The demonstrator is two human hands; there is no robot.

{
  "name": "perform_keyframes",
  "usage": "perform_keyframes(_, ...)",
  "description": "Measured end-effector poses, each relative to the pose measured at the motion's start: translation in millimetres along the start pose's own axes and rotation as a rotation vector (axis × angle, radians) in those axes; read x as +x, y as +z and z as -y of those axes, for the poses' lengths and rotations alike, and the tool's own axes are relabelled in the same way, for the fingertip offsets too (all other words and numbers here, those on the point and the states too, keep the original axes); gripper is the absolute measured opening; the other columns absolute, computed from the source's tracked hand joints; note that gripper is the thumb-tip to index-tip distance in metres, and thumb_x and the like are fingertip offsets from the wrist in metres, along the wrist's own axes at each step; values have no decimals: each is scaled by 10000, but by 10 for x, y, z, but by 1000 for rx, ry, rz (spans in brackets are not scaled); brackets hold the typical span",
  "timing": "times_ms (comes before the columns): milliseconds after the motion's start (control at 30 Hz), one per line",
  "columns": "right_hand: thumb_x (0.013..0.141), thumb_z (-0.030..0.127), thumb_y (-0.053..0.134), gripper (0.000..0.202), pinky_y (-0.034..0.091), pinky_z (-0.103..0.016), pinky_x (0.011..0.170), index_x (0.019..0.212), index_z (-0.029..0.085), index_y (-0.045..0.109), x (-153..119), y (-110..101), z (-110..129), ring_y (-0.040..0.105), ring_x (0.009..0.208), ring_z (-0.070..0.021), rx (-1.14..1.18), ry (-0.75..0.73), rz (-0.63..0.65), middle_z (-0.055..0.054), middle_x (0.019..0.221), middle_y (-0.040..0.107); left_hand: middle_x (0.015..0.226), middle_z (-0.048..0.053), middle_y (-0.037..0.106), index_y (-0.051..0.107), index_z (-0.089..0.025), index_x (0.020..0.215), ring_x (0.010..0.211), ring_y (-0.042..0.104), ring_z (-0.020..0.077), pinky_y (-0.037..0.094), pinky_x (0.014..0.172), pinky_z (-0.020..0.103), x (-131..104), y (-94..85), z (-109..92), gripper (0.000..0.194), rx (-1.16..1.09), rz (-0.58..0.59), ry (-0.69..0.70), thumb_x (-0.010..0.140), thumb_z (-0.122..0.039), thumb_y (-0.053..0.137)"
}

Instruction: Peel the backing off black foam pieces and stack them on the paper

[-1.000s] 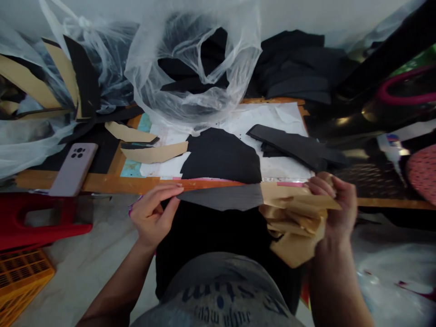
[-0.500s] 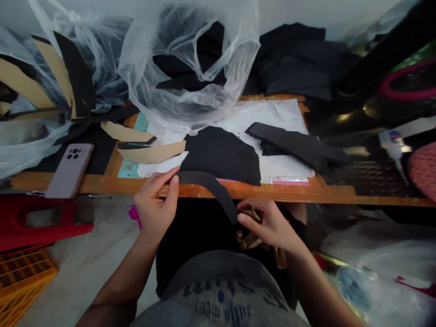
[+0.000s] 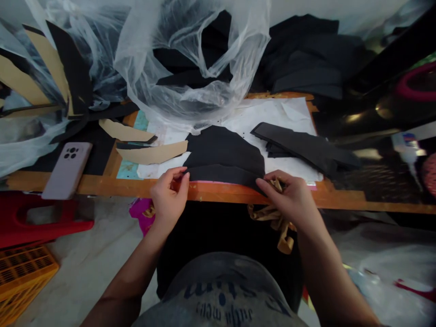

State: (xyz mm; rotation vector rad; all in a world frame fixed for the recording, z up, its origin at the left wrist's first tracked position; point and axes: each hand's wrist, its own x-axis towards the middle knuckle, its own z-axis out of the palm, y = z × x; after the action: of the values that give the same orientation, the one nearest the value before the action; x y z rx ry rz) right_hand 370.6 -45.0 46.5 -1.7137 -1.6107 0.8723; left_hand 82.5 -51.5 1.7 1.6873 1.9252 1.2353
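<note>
A narrow black strip [image 3: 223, 174] stretches between my two hands, along the lower edge of a larger black cut piece [image 3: 223, 145]. My left hand [image 3: 168, 193] pinches the strip's left end between thumb and fingers. At its other end my right hand [image 3: 289, 193] grips it with thumb and fingers. Curled brown paper strips [image 3: 284, 243] hang beneath my right hand, and some show between its fingers. Two tan-backed pieces [image 3: 153, 153] lie left of the black piece. Stacked dark strips [image 3: 296, 145] lie to its right.
Clear plastic bags [image 3: 143, 77] bulge over the table's back. Dark pieces are piled [image 3: 306, 59] at the back right. A phone [image 3: 68, 170] lies at the left. A glue bottle [image 3: 408, 150] is at the right. A red stool [image 3: 20, 222] and yellow crate [image 3: 27, 277] stand below.
Both hands have lifted the strip forward onto the larger black piece's near edge. My right hand has moved up and right from below the table edge, and the bent strip is now nearly straight.
</note>
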Motion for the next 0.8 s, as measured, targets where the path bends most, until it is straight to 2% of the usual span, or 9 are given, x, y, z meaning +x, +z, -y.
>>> perform_keyframes(133,890,452,639,327,318,-288,538,690,195,666,82,53,29,460,511,-138,-148,5,28,10,543,536,886,39,750,751,-200,1068,792,707,163,562,760,300,75,54,29,216,100,13,56,948,-342,641)
perform_keyframes(267,907,425,617,297,311,-289,552,715,204,666,116,83,58,454,491,-140,-258,-23,12,14,521,522,890,40,757,750,-203,1059,808,717,171,571,800,320,93,72,54,196,154,21,95,952,-322,637)
perform_keyframes(800,943,429,593,329,269,-297,580,688,222,592,201,142,-11,483,517,-172,-519,-38,69,-5,540,528,892,45,753,748,-203,1056,799,706,181,571,791,331,61,75,50,194,241,10,140,953,-322,634)
